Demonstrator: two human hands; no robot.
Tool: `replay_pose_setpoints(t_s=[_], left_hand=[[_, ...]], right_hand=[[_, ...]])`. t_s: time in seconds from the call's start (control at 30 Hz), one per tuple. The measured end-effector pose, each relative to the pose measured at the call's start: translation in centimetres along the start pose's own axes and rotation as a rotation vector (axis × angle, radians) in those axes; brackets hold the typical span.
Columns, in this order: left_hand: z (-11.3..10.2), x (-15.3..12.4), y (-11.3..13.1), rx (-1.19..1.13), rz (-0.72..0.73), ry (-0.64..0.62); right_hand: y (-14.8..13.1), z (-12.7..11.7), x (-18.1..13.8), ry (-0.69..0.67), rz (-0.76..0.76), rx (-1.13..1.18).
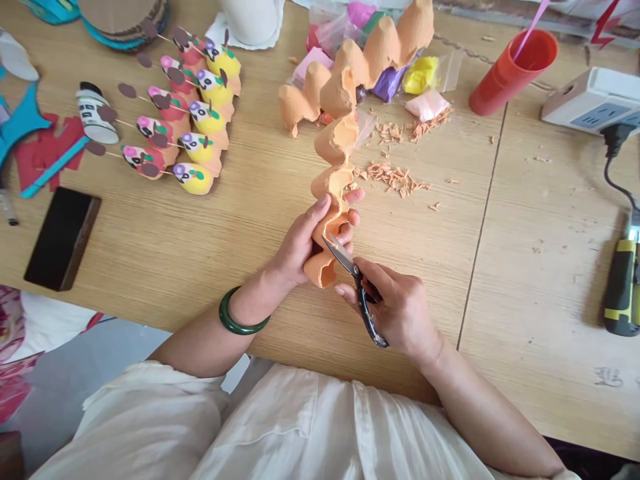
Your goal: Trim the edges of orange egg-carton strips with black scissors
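My left hand [300, 237] is wrapped round the lower part of an orange egg-carton strip [333, 147], a row of cups with a wavy cut edge. My right hand [400, 303] grips black-handled scissors [367, 303]. Their blades lie against the strip's edge, just above its lowest cup, close to my left fingers. Small orange trimmings [395, 179] lie on the table to the right of the strip. Behind it rest further orange egg-carton pieces [387, 50].
Decorated red and yellow egg-carton cups [200, 143] with sticks stand at the left, near a black phone [63, 239] and a small white bottle [97, 113]. To the right are a red cup [513, 73], a white power strip [595, 100] and a yellow-black tool [623, 287]. Bags of coloured clay [423, 75] lie behind.
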State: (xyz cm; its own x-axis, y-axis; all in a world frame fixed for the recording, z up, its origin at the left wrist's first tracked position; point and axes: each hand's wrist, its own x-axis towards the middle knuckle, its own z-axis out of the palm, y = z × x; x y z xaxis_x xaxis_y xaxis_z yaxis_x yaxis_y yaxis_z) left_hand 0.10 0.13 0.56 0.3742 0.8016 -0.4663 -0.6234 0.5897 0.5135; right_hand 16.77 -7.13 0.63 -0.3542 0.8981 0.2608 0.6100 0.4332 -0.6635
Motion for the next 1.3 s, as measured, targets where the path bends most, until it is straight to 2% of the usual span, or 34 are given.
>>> replay_pose_setpoints(t_s=[0.23,0.43,0.5,0.63,0.7,0.83,0.97,1.07,1.17,1.23,1.3], left_hand=[[0.1,0.0,-0.1,0.018,-0.004,0.028],[0.0,0.0,0.0,-0.033,-0.001,0.018],[-0.1,-0.1,0.1,-0.038,0.018,0.045],[0.1,-0.1,0.2,0.007,0.115,0.065],[0.3,-0.1,0.2,0.028,0.139,0.085],[0.6,-0.1,0.9,-0.014,0.188,0.133],[0.0,-0.1,2.5,-0.079,0.202,0.090],[-0.8,-0.2,2.7,0.078,0.019,0.001],[-1.3,-0.3,1.7,0.322,-0.214,-0.127],[-1.6,-0.2,0.9,0.416,-0.163,-0.124],[-1.6,-0.1,0.4,0.433,0.018,-0.068]], right_hand=[[0.4,0.1,0.0,0.050,-0.066,-0.140],[0.6,0.4,-0.1,0.027,-0.040,-0.125],[0.5,0.2,0.0,0.004,0.040,-0.036],[0.1,-0.6,0.2,-0.118,0.329,0.326],[-0.1,-1.1,0.3,-0.138,0.418,0.470],[0.0,-1.8,0.7,-0.047,0.526,0.642],[0.9,-1.7,1.5,-0.005,0.698,0.936],[2.2,-1.1,2.2,0.067,0.779,1.100],[3.5,-0.7,2.6,0.208,0.787,1.091],[4.0,-0.7,2.6,0.269,0.767,1.067],[4.1,-0.9,2.6,0.339,0.730,1.062]])
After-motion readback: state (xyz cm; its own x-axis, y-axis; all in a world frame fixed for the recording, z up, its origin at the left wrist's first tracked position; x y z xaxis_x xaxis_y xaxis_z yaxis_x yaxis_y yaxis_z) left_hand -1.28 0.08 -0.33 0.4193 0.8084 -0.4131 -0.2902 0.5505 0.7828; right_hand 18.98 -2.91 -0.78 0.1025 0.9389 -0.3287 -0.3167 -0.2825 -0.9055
